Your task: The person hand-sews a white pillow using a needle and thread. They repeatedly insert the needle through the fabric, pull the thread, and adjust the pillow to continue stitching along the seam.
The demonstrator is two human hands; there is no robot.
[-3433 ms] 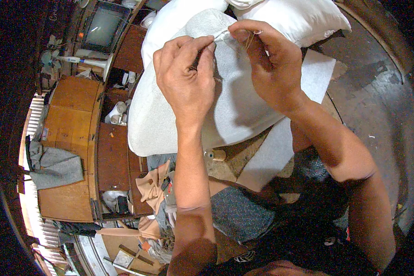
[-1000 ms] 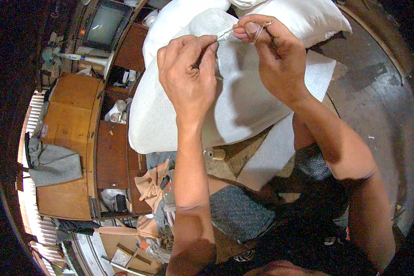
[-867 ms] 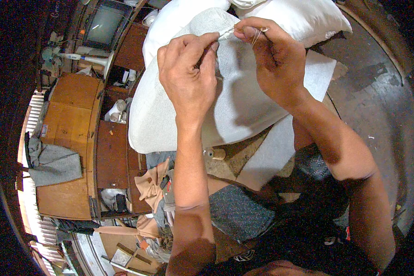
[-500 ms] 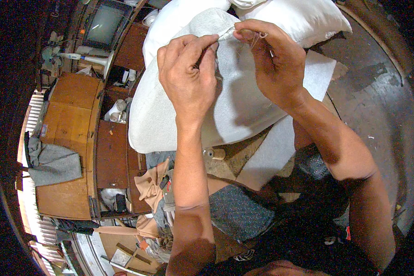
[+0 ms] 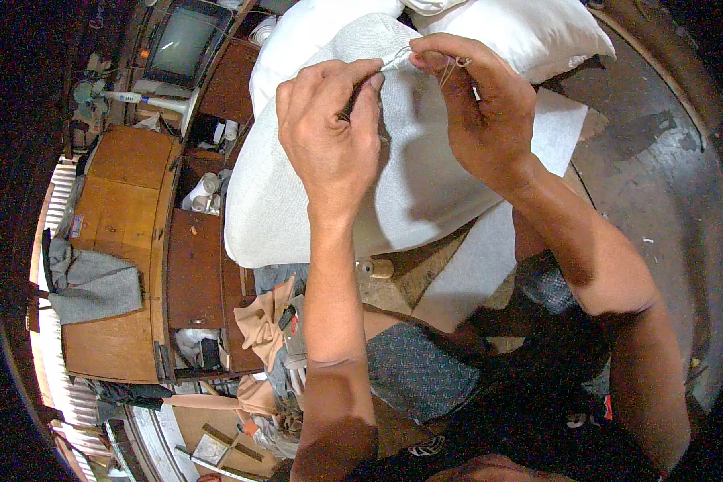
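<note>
A large light-grey cushion (image 5: 426, 169) lies in front of me, its far part between my hands. My left hand (image 5: 329, 136) is closed, with thumb and forefinger pinching the cushion's fabric edge. Just to the right, my right hand (image 5: 490, 112) is closed in a pinch on a thin pale thread (image 5: 448, 71). Loops of that thread hang by its fingers and cross the short gap to the fabric edge. Whether a needle sits between the right fingertips is too small to make out.
White pillows (image 5: 530, 40) lie beyond the cushion. A thread spool (image 5: 377, 268) stands near its front edge. At left is a wooden cabinet (image 5: 120, 241) with grey cloth (image 5: 96, 281) over it, and a screen (image 5: 186, 44) behind. Peach cloth (image 5: 265, 321) lies beside my left forearm.
A loop of thread now shows more plainly in the gap between my fingertips. Both hands have shifted very slightly to the right, keeping their pinches.
</note>
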